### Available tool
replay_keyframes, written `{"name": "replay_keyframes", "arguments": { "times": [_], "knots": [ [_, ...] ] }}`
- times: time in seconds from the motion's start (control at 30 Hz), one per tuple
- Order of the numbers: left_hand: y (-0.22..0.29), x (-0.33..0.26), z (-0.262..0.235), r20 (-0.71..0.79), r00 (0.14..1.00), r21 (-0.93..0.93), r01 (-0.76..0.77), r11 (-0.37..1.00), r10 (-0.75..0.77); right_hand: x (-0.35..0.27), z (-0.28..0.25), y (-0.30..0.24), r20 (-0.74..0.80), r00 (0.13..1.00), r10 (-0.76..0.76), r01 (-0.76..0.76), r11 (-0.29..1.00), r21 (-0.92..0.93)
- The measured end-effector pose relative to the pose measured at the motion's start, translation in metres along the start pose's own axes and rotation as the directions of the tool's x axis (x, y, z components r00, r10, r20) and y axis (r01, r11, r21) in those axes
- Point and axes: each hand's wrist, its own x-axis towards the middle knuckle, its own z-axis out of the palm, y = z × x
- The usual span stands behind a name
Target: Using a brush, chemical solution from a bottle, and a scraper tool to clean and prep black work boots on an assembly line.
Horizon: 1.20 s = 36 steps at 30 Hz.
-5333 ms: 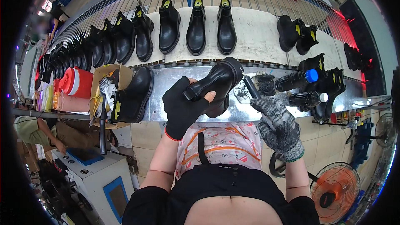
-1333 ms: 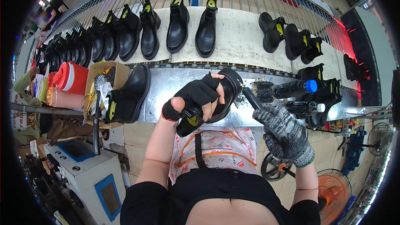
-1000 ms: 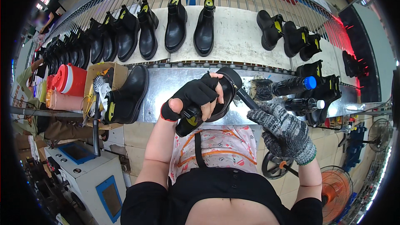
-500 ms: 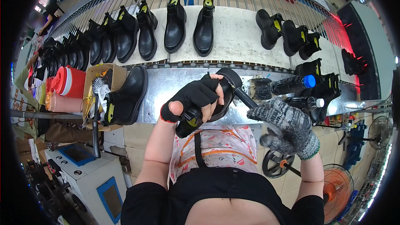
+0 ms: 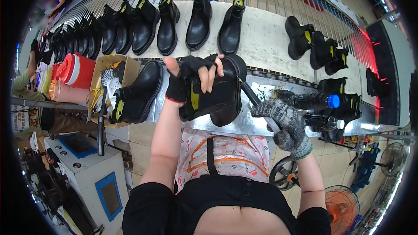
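My left hand [image 5: 191,76], in a black fingerless glove, grips a black ankle boot [image 5: 213,98] with a yellow-green lining above the metal worktop [image 5: 257,122]. Its thumb sticks out to the side, and the boot's sole faces right. My right hand [image 5: 285,124] wears a grey knitted glove. It is closed round a slim tool [image 5: 251,93] with a dark shaft, whose tip meets the boot's sole edge; the tip is too small to make out. Another black boot [image 5: 141,91] lies left of my left hand. A dark-stained pad [image 5: 281,95] lies beyond my right hand.
Dark bottles with a blue cap [image 5: 333,101] and a white cap [image 5: 340,124] lie on the right. Several boots [image 5: 198,21] line the pale conveyor [image 5: 261,30]. On the left are a cardboard box [image 5: 99,67] with brushes, a red jug [image 5: 80,69] and a control cabinet [image 5: 80,165].
My left hand has turned the boot more upright and spread some fingers. My right hand has shifted left with the tool, whose tip now sits at the sole edge. The whole view has shifted slightly.
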Motion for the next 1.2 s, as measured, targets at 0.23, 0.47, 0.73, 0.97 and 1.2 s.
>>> {"name": "replay_keyframes", "arguments": {
  "times": [0.23, 0.47, 0.73, 0.97, 1.2],
  "knots": [
    [-0.021, -0.012, -0.045, -0.241, 0.97, -0.282, -0.025, 0.959, -0.045, 0.009, 0.046, 0.046, 0.046, 0.988, 0.144, -0.15, 0.971, 0.187],
    [-0.037, -0.023, -0.08, -0.382, 0.908, -0.449, -0.018, 0.893, -0.173, 0.004, 0.061, 0.075, 0.128, 0.98, 0.156, -0.192, 0.915, 0.354],
    [-0.049, -0.031, -0.096, -0.511, 0.81, -0.473, 0.012, 0.881, -0.286, -0.012, 0.063, 0.071, 0.259, 0.894, 0.367, -0.446, 0.795, 0.411],
    [-0.056, -0.031, -0.111, -0.703, 0.62, -0.339, 0.14, 0.93, -0.349, -0.035, 0.07, 0.073, 0.239, 0.877, 0.416, -0.476, 0.697, 0.536],
    [-0.066, -0.025, -0.111, -0.808, 0.506, -0.229, 0.204, 0.952, -0.302, -0.068, 0.094, 0.107, 0.378, 0.83, 0.411, -0.337, -0.17, 0.926]
  ]
}}
